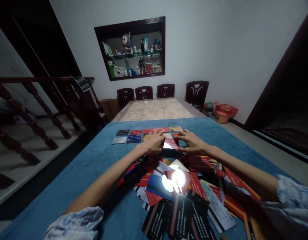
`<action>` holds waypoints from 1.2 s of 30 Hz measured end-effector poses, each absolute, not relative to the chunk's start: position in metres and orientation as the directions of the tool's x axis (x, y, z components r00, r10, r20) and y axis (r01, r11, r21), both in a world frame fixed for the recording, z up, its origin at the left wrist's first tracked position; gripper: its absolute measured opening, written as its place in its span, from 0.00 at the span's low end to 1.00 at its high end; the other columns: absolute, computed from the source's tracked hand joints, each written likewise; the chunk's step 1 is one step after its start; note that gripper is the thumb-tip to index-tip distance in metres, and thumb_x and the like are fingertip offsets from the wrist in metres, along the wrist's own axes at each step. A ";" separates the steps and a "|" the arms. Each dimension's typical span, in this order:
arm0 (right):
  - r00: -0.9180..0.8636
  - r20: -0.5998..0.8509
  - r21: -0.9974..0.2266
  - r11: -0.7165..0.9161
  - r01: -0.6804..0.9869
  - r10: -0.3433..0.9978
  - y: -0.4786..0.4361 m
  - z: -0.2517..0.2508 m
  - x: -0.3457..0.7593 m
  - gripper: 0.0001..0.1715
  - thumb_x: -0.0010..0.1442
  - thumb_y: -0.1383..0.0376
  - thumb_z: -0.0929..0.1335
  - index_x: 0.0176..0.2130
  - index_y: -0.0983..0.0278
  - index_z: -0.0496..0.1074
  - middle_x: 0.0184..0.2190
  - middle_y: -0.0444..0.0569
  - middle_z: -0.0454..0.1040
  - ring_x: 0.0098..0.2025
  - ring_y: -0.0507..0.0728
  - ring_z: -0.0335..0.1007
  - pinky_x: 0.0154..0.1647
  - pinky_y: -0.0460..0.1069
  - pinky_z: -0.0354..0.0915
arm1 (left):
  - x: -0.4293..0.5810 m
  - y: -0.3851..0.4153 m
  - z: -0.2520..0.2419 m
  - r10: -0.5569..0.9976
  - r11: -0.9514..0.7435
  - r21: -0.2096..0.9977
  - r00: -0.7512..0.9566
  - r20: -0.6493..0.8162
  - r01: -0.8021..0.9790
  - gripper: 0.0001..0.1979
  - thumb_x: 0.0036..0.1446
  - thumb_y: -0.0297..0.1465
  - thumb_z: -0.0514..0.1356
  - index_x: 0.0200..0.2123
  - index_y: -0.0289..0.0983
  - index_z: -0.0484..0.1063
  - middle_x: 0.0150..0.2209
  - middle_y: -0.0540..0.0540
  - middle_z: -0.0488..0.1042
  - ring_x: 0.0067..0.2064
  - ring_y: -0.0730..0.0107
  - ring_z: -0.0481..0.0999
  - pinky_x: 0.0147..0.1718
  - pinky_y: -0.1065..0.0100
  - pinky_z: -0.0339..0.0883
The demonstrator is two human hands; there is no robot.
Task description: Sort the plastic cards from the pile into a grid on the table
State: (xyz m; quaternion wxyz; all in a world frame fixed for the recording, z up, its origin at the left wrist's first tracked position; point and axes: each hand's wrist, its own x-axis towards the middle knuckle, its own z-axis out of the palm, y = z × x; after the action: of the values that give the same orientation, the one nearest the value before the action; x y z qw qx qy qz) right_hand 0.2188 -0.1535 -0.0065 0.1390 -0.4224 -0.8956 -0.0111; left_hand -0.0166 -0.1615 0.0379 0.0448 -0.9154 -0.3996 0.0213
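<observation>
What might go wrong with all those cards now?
The red card, held between the left hand and the right hand, might slip. Their fingers are close to the neat rows of cards, so a bump could knock those crooked. The right forearm reaches over the messy pile, so it might brush some cards out of place.

One left hand [155, 142] and one right hand [192, 141] are seen at the centre of the frame, with one card [172, 143] held between them. Five cards [136, 132] are counted in the far row; the nearer row [134, 139] is partly hidden. In the lower-middle heap [197, 185], at least three black cards [180, 215] are counted. Four chairs [204, 90] and one plush toy [126, 42] are shown higher up.
</observation>
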 end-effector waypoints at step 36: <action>-0.645 0.084 0.002 0.647 0.762 0.760 -0.036 0.026 0.056 0.20 0.59 0.53 0.70 0.48 0.60 0.76 0.53 0.55 0.70 0.55 0.67 0.60 0.43 0.52 0.59 | -0.151 -0.060 0.038 0.892 -0.445 -0.154 0.452 0.010 0.882 0.15 0.51 0.28 0.58 0.44 0.39 0.74 0.51 0.41 0.72 0.59 0.47 0.60 0.51 0.51 0.57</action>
State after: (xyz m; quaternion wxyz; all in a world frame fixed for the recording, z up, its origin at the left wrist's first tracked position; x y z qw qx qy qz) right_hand 0.0556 -0.0358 0.0263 0.0378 -0.4196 -0.9067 -0.0183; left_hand -0.1508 -0.0598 0.0378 0.0683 -0.8492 -0.5223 0.0364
